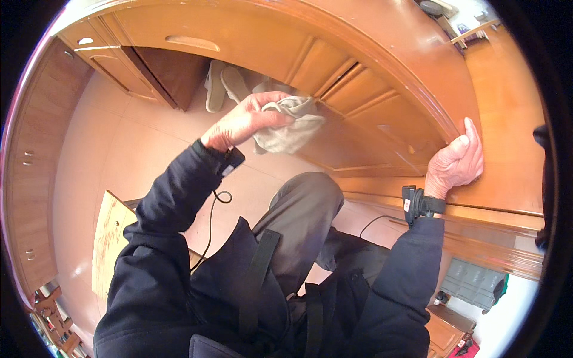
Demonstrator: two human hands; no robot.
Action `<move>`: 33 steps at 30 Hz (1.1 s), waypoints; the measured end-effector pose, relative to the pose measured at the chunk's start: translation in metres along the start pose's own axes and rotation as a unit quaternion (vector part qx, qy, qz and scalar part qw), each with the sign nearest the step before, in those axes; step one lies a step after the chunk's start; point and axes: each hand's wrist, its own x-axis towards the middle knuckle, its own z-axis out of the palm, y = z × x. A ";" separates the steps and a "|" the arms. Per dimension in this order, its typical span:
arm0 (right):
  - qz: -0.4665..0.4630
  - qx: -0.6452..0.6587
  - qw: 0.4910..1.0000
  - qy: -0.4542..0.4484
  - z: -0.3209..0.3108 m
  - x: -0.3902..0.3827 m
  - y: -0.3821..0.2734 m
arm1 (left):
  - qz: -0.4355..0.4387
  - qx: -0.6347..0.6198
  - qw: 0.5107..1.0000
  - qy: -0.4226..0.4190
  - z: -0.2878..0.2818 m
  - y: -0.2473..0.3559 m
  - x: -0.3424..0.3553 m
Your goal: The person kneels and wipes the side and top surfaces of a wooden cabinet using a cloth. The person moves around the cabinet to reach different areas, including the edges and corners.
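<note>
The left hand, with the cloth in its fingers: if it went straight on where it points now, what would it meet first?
Probably the cabinet front, with the cloth between; depth is unclear, so the cloth may already touch it.

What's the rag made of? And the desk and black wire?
Rag: probably cotton-like cloth, matte; it bunches into soft folds in the left hand. Desk: looks like varnished wood, or maybe veneer; orange-brown and glossy, with bright reflections. Wire: likely plastic or rubber outside, smooth-looking; it bends in a loop.
</note>
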 end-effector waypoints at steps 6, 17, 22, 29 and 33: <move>-0.006 0.006 1.000 0.005 -0.003 0.002 -0.001 | 0.352 0.191 0.894 0.201 0.078 0.025 0.004; 0.017 0.018 1.000 0.009 -0.002 0.000 0.002 | 0.376 0.374 0.767 0.360 0.118 0.030 0.025; 0.025 0.023 0.999 0.004 -0.003 0.000 0.002 | 0.368 0.450 0.736 0.346 0.131 0.023 0.024; 0.045 0.041 0.998 0.000 -0.003 0.000 0.001 | 0.349 0.501 0.716 0.338 0.137 0.018 0.023; 0.045 0.037 0.998 0.013 -0.004 0.000 0.000 | 0.361 0.505 0.711 0.331 0.141 0.007 0.031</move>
